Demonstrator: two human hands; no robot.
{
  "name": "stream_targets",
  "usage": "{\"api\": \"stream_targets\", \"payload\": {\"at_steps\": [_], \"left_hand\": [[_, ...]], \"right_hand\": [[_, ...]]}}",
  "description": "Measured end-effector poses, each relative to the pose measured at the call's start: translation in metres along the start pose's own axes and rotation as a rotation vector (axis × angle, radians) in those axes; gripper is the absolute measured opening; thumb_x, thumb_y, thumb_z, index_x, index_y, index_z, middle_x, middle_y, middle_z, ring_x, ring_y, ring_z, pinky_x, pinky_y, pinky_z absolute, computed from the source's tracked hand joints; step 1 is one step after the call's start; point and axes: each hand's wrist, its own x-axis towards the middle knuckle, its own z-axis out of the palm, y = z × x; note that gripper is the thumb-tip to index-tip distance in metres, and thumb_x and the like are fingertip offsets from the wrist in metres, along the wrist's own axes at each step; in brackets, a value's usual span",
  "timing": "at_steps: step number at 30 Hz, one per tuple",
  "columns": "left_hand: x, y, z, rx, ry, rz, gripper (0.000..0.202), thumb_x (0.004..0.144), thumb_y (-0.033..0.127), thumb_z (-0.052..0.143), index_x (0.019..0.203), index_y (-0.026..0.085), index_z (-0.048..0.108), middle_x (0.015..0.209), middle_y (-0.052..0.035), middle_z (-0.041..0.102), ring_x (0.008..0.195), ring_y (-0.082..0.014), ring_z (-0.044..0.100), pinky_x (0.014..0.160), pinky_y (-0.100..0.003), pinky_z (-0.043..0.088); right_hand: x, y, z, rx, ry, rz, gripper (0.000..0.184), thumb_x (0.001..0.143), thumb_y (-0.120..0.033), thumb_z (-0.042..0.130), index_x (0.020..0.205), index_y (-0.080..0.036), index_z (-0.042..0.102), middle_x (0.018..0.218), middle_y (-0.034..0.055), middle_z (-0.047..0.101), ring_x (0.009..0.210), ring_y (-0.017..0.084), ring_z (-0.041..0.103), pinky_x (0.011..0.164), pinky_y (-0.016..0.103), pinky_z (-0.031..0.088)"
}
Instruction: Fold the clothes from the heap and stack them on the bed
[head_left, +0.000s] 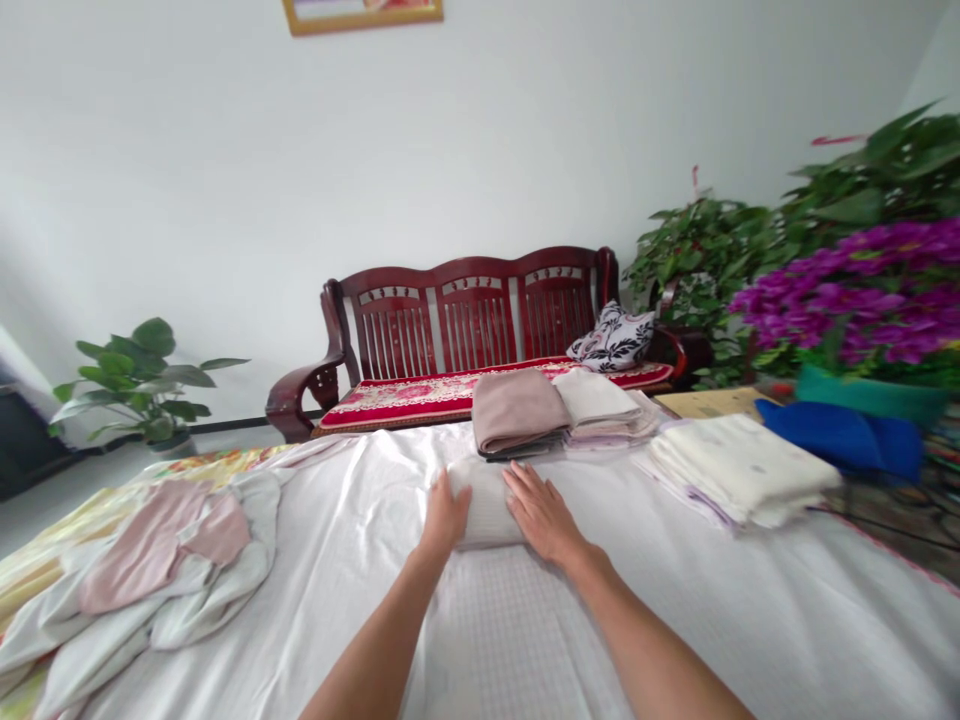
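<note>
A white waffle-textured cloth (487, 620) lies on the white sheet in front of me, its far end turned over into a thick fold (484, 500). My left hand (444, 518) rests on the left side of that fold with fingers curled over it. My right hand (541, 515) lies flat on the fold's right side, fingers stretched out and together. Just beyond the fold sit a stack of folded cloths, brown-grey (517, 410) on the left and cream (604, 400) on the right.
A loose heap of pink and pale cloths (157, 570) lies at the left. A folded cream stack (742, 480) sits at the right, a blue cloth (840, 435) behind it. A red wooden bench (465, 330), a patterned pillow (611, 338) and potted plants (862, 290) stand beyond.
</note>
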Motion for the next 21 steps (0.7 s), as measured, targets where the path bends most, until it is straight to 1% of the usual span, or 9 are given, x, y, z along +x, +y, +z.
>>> {"api": "stream_targets", "payload": {"at_steps": [2, 5, 8, 10, 12, 14, 17, 19, 21], "left_hand": [[0.004, 0.004, -0.007, -0.128, -0.015, -0.126, 0.065, 0.08, 0.033, 0.07, 0.137, 0.008, 0.05, 0.142, -0.023, 0.055, 0.135, -0.0328, 0.05, 0.105, -0.039, 0.045], [0.002, 0.011, -0.014, -0.234, -0.156, -0.218, 0.049, 0.077, 0.039, 0.072, 0.112, 0.005, 0.066, 0.111, -0.0228, 0.073, 0.101, -0.0322, 0.071, 0.084, -0.037, 0.056], [-0.008, 0.018, -0.016, -0.37, -0.254, -0.282, 0.04, 0.071, 0.035, 0.076, 0.099, 0.007, 0.069, 0.093, -0.0192, 0.076, 0.086, -0.0295, 0.073, 0.075, -0.036, 0.058], [-0.02, 0.022, -0.016, -0.508, -0.273, -0.28, 0.044, 0.066, 0.031, 0.079, 0.103, 0.009, 0.068, 0.091, -0.0156, 0.077, 0.082, -0.0278, 0.073, 0.073, -0.035, 0.058], [-0.032, 0.027, -0.018, -0.63, -0.297, -0.221, 0.051, 0.063, 0.028, 0.08, 0.109, 0.011, 0.066, 0.094, -0.0135, 0.077, 0.083, -0.0273, 0.073, 0.073, -0.034, 0.058], [-0.043, 0.032, -0.023, -0.692, -0.336, -0.137, 0.057, 0.063, 0.027, 0.081, 0.115, 0.012, 0.064, 0.099, -0.013, 0.077, 0.087, -0.0278, 0.072, 0.076, -0.034, 0.057], [-0.051, 0.041, -0.033, -0.719, -0.377, -0.065, 0.06, 0.065, 0.029, 0.082, 0.119, 0.012, 0.062, 0.102, -0.0127, 0.076, 0.092, -0.0291, 0.072, 0.079, -0.035, 0.057], [-0.052, 0.045, -0.039, -0.704, -0.38, -0.049, 0.059, 0.065, 0.03, 0.082, 0.118, 0.012, 0.062, 0.102, -0.0125, 0.076, 0.093, -0.0299, 0.072, 0.079, -0.035, 0.057], [-0.052, 0.045, -0.042, -0.68, -0.359, -0.047, 0.06, 0.065, 0.031, 0.082, 0.118, 0.012, 0.062, 0.102, -0.0122, 0.076, 0.093, -0.0302, 0.072, 0.077, -0.034, 0.057]], "right_hand": [[0.0, 0.002, 0.002, 0.052, 0.02, -0.004, 0.053, 0.1, -0.029, 0.031, 0.151, -0.022, 0.041, 0.162, 0.0063, 0.033, 0.15, 0.028, 0.025, 0.118, 0.054, 0.026], [0.001, 0.008, 0.008, 0.194, 0.075, -0.018, 0.054, 0.097, -0.029, 0.034, 0.149, -0.02, 0.044, 0.16, 0.0087, 0.036, 0.149, 0.026, 0.027, 0.12, 0.051, 0.025], [0.004, 0.016, 0.014, 0.431, 0.144, -0.007, 0.062, 0.089, -0.029, 0.045, 0.15, -0.017, 0.041, 0.161, 0.0119, 0.032, 0.149, 0.023, 0.028, 0.122, 0.043, 0.023], [0.006, 0.019, 0.014, 0.627, 0.196, 0.058, 0.074, 0.081, -0.031, 0.057, 0.151, -0.018, 0.036, 0.162, 0.0128, 0.029, 0.149, 0.024, 0.026, 0.123, 0.043, 0.021], [0.007, 0.018, 0.009, 0.87, 0.21, 0.147, 0.087, 0.074, -0.033, 0.068, 0.152, -0.02, 0.033, 0.16, 0.0132, 0.032, 0.147, 0.027, 0.032, 0.121, 0.046, 0.025], [0.004, 0.013, -0.001, 1.163, 0.143, 0.169, 0.089, 0.072, -0.037, 0.074, 0.15, -0.023, 0.034, 0.153, 0.0128, 0.044, 0.138, 0.029, 0.045, 0.115, 0.048, 0.035], [-0.003, 0.002, -0.022, 1.522, -0.055, 0.078, 0.075, 0.074, -0.043, 0.077, 0.14, -0.022, 0.048, 0.134, 0.011, 0.064, 0.121, 0.029, 0.061, 0.105, 0.046, 0.046], [-0.007, -0.004, -0.034, 1.627, -0.168, 0.063, 0.065, 0.072, -0.044, 0.08, 0.128, -0.019, 0.059, 0.121, 0.0108, 0.071, 0.111, 0.029, 0.067, 0.101, 0.044, 0.049], [-0.008, -0.006, -0.043, 1.657, -0.215, 0.092, 0.059, 0.066, -0.042, 0.083, 0.118, -0.017, 0.066, 0.111, 0.011, 0.075, 0.103, 0.03, 0.07, 0.096, 0.043, 0.051]]}}
